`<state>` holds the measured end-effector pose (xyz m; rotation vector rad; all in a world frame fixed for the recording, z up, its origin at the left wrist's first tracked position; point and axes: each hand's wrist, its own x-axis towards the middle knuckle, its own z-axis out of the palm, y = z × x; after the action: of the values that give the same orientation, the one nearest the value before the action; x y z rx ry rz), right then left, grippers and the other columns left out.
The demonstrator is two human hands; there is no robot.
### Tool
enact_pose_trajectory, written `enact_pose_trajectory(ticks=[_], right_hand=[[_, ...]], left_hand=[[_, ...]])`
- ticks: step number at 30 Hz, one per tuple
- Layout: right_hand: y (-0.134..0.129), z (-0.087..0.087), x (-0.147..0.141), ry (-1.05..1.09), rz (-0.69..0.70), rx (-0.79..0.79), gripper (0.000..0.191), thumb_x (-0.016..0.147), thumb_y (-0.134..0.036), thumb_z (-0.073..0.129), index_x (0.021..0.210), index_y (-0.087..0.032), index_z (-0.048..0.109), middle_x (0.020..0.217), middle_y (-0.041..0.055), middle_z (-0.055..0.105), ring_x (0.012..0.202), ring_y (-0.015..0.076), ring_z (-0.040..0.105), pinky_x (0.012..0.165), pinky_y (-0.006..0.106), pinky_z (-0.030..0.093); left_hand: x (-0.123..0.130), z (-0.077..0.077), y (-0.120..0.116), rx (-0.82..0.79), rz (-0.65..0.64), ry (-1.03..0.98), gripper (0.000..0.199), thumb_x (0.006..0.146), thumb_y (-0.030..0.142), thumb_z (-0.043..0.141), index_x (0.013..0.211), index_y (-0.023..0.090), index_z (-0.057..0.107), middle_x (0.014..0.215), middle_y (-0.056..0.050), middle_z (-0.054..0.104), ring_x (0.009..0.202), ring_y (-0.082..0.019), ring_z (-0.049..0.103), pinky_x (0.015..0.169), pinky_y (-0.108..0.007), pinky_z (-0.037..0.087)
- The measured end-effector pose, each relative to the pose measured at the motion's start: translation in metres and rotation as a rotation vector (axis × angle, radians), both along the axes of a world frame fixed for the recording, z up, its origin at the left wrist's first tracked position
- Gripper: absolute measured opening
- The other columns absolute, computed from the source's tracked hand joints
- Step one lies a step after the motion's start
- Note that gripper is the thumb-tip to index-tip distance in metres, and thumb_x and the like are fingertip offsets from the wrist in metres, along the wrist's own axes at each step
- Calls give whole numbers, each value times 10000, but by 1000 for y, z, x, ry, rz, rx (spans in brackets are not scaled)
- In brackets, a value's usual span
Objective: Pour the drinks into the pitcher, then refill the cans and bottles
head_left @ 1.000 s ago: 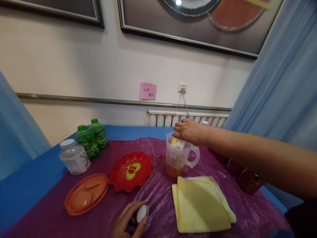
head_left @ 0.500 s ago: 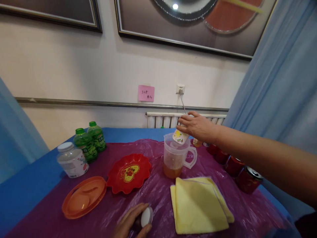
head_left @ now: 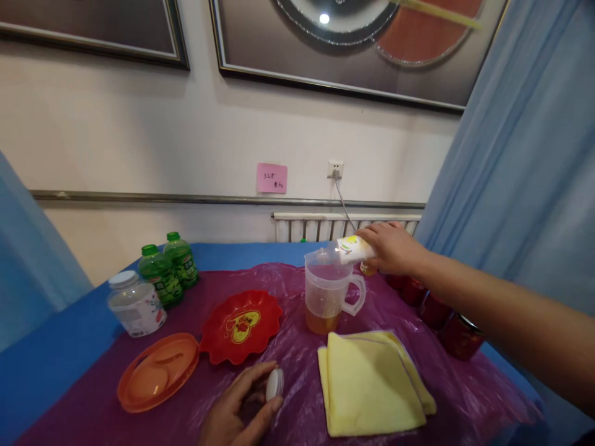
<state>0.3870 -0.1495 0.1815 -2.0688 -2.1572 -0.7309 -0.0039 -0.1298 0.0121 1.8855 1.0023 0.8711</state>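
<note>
My right hand (head_left: 393,246) grips a small bottle (head_left: 354,249) with a white and yellow label. The bottle lies nearly level, its clear mouth end over the rim of a translucent measuring jug (head_left: 325,288). Amber liquid (head_left: 320,321) stands in the bottom of the jug, whose handle points right. At the lower middle, my left hand (head_left: 242,406) pinches a white round cap (head_left: 274,384) between thumb and fingers, above the purple plastic sheet (head_left: 297,396).
A yellow cloth (head_left: 374,387) lies before the jug. Leftward are a red scalloped plate (head_left: 242,326), an orange lid (head_left: 158,371), a white-capped jar (head_left: 136,303) and two green bottles (head_left: 160,272). Red cans (head_left: 460,337) stand under my right forearm.
My right hand has moved right and lower, tipping the bottle from steeply inverted to nearly level. The cap in my left hand has turned more edge-on.
</note>
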Motion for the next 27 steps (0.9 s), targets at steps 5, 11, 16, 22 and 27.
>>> enact_pose_trajectory(ticks=[5, 11, 16, 22, 27], right_hand=[[-18, -33, 3, 539, -45, 143, 581, 777, -450, 750, 1288, -217, 600, 1134, 91, 706, 1001, 284, 657, 832, 373, 476], [-49, -94, -58, 1053, 79, 409, 681, 758, -457, 771, 1353, -229, 529, 1228, 91, 687, 1040, 271, 670, 870, 390, 537], [-55, -152, -131, 1372, 191, 362, 662, 726, -365, 792, 1319, -232, 530, 1232, 89, 692, 1081, 279, 672, 902, 388, 554], [-45, -190, -158, 1403, 246, 301, 685, 688, -240, 809, 1315, -262, 532, 1234, 61, 681, 1091, 268, 659, 956, 409, 533], [-39, -211, -153, 1269, 248, 400, 732, 681, -270, 843, 1339, -262, 523, 1292, 94, 648, 1185, 300, 615, 1042, 472, 483]], left_hand=[[7, 28, 18, 118, -14, 68, 417, 799, 503, 713, 1141, 268, 746, 1138, -75, 780, 965, -257, 759, 863, -345, 626], [28, 81, 31, 215, -59, -63, 419, 814, 467, 720, 1170, 245, 706, 1143, -75, 757, 993, -231, 737, 932, -358, 604], [53, 122, 19, 271, -88, -232, 412, 842, 423, 717, 1193, 212, 675, 1165, -81, 726, 1027, -212, 720, 957, -351, 592], [59, 127, 16, 561, -184, 30, 309, 843, 347, 711, 1135, 248, 729, 1114, -54, 748, 1030, -210, 712, 937, -321, 580], [50, 112, 23, 583, -226, 179, 323, 853, 348, 707, 1170, 285, 719, 1133, -38, 762, 1048, -217, 723, 940, -325, 584]])
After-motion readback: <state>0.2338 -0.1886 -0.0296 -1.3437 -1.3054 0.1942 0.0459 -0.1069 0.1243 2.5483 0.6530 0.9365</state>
